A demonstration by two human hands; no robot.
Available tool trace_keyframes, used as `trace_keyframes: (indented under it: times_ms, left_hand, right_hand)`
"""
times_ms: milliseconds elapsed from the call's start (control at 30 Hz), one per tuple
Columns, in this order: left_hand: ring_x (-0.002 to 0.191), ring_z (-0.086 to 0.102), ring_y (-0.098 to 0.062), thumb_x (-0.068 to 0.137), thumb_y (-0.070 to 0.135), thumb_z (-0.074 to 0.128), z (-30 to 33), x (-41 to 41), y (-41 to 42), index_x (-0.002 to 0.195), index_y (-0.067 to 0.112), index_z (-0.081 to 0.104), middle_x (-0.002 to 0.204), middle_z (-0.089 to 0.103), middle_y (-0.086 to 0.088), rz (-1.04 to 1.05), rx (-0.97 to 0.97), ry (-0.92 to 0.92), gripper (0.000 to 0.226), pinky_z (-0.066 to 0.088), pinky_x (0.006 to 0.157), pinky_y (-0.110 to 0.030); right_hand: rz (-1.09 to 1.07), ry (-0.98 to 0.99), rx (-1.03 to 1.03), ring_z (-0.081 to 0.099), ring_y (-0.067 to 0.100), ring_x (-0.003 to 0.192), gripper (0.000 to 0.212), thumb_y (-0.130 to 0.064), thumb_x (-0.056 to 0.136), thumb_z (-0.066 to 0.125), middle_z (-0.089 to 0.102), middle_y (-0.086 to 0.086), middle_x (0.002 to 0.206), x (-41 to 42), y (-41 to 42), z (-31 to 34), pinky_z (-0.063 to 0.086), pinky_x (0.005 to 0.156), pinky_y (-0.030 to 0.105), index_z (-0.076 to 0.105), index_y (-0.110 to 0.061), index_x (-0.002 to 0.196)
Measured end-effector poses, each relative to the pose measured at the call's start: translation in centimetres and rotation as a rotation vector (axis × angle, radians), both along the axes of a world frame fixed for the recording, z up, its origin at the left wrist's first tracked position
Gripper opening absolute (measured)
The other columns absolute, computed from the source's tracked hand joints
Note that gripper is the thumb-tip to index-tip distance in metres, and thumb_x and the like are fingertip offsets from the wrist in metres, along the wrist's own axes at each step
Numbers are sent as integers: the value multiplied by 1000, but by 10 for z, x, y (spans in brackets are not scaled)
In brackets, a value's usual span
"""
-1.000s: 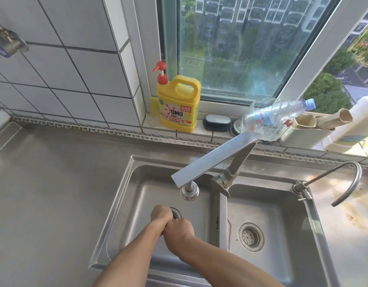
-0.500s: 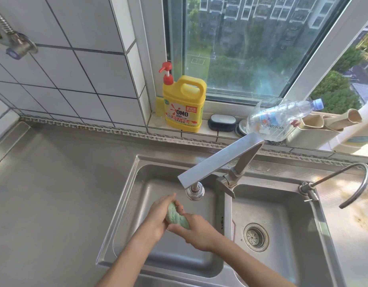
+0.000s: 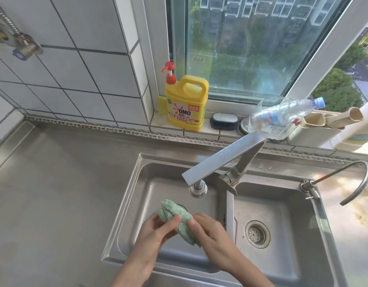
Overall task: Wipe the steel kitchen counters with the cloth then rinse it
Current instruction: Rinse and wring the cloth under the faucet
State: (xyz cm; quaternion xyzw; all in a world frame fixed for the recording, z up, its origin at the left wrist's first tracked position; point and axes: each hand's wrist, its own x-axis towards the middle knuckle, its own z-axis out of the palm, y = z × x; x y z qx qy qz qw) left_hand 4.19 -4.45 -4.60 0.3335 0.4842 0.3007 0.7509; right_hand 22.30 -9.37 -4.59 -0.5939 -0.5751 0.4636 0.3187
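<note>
A crumpled green cloth [image 3: 174, 217] is held over the left basin of the double steel sink [image 3: 135, 191], just below and left of the flat steel faucet [image 3: 222, 158]. My left hand [image 3: 158, 230] grips its lower left side, thumb on top. My right hand [image 3: 210, 233] pinches its right end. No water is seen running from the spout. The steel counter [image 3: 54, 193] stretches to the left of the sink.
A yellow detergent bottle [image 3: 186, 102] with a red pump stands on the window sill, beside a dark soap dish [image 3: 224, 120] and a clear plastic bottle [image 3: 282, 114] lying on its side. A thin curved tap [image 3: 357, 183] stands right of the sink. The right basin has a drain strainer [image 3: 257, 234].
Both hands went from clenched tight together around the cloth to loosened; the cloth now shows, partly unfolded, between them. The view has shifted slightly.
</note>
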Motion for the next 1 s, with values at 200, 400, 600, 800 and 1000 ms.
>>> trace_keyframes:
  times_ms: [200,400,600,800,1000]
  left_hand:
    - [108,72,-26,67,37,94,8,-6,7,111,9,78,116,76,-22,-124,116,48,54,59,95,-32]
    - [93,78,-19,72,29,94,24,-4,12,103,19,83,102,82,-13,-229,250,123,35,62,83,-28]
    - [93,79,-19,89,49,75,32,-6,9,109,29,82,102,82,-5,-184,407,213,29,62,81,-23]
    - [95,68,-11,96,40,72,29,-6,11,89,33,80,97,67,6,26,653,421,12,47,87,-11]
    - [96,68,-13,96,49,58,50,-5,8,92,31,74,94,70,9,-68,843,483,24,48,83,-14]
  right_hand:
    - [-78,321,-139,68,16,98,21,-15,98,60,75,6,105,9,2,24,51,90,30,77,-14,110]
    - [-154,551,-189,70,19,109,32,-25,94,66,76,12,116,5,5,40,53,94,28,73,-6,118]
    - [-290,568,-131,68,25,89,24,-14,93,69,71,31,103,9,3,41,56,85,39,69,7,102]
    - [-344,488,-88,69,25,87,27,-21,87,74,72,26,95,10,-1,42,57,84,41,68,4,94]
    - [-221,257,-57,72,15,104,13,-4,94,70,77,0,107,19,-2,47,54,92,32,72,-12,104]
